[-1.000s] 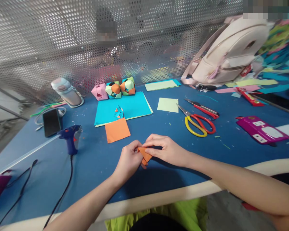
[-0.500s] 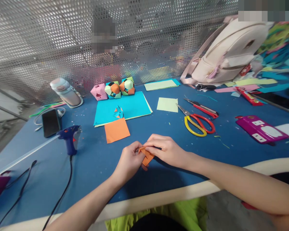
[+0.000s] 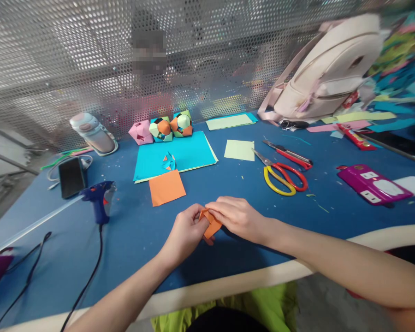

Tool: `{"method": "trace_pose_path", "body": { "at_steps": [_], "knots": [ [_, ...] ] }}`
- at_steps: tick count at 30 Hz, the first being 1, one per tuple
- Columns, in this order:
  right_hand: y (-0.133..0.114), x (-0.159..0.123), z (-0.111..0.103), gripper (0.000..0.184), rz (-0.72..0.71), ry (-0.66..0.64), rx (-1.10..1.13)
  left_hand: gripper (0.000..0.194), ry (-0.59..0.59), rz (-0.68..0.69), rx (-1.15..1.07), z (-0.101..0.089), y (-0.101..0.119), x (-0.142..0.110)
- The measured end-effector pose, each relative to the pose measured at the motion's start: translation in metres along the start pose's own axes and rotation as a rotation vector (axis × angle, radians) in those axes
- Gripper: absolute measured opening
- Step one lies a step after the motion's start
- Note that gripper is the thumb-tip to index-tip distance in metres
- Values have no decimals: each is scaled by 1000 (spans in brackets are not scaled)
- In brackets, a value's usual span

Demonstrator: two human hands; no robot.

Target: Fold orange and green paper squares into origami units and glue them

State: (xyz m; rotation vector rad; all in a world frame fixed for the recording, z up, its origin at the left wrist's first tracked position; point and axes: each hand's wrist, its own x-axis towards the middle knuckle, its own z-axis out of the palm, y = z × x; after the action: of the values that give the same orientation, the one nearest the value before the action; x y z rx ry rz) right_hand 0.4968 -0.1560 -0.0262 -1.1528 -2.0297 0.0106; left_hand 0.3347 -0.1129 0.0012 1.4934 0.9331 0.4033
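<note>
A small piece of folded orange paper (image 3: 213, 227) is held between both hands, just above the blue table near its front edge. My left hand (image 3: 187, 230) pinches its left side, with the thumb on top and fingertips showing beneath. My right hand (image 3: 240, 216) closes on its upper right edge, fingers pressed together over the fold. Part of the paper is hidden by the fingers. Beyond my hands lies a flat orange paper square (image 3: 167, 188), and behind it a small blue-and-orange folded paper piece (image 3: 169, 161) rests on a stack of blue sheets (image 3: 193, 150).
Yellow-and-red scissors (image 3: 280, 177) and a red cutter (image 3: 292, 157) lie to the right, near a pale green square (image 3: 240, 150). A blue glue gun (image 3: 98, 198) with a trailing cord stands left. Folded paper balls (image 3: 162, 129), a bottle (image 3: 95, 133) and a backpack (image 3: 327, 74) are behind.
The fingers of my right hand have flattened and moved slightly over the paper's upper edge. My left hand keeps its pinch. The view has shifted a little.
</note>
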Motion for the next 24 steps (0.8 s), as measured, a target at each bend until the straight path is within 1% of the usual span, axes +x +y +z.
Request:
{"method": "trace_pose_path", "body": {
  "at_steps": [3, 7, 9, 11, 13, 16, 18, 20, 22, 24],
  "knots": [
    [1, 0, -1, 24, 3, -3, -22, 6, -10, -4, -16, 0, 3, 0],
    [1, 1, -5, 25, -8, -36, -25, 21, -47, -11, -46, -3, 6, 0],
    [1, 1, -6, 24, -24, -62, -33, 20, -61, 7, -23, -4, 7, 0],
    [0, 2, -7, 24, -29, -65, -39, 16, -45, 29, 24, -4, 8, -1],
    [-1, 2, -7, 25, -14, -49, -20, 19, -9, 40, 74, -4, 8, -2],
    [-5, 4, -7, 19, 72, -9, 40, 19, 50, 52, 102, -2, 7, -2],
    [-7, 4, -7, 14, 188, -28, 67, 19, 83, 67, 89, -2, 5, -2],
    [-8, 4, -7, 9, 280, -75, 77, 20, 98, 86, 80, -1, 3, 0],
    [-7, 4, -6, 11, 314, -97, 88, 20, 108, 105, 98, -1, 1, 1],
    [-6, 3, -6, 14, 310, -92, 102, 20, 122, 120, 130, -1, -1, 2]
  ]
}}
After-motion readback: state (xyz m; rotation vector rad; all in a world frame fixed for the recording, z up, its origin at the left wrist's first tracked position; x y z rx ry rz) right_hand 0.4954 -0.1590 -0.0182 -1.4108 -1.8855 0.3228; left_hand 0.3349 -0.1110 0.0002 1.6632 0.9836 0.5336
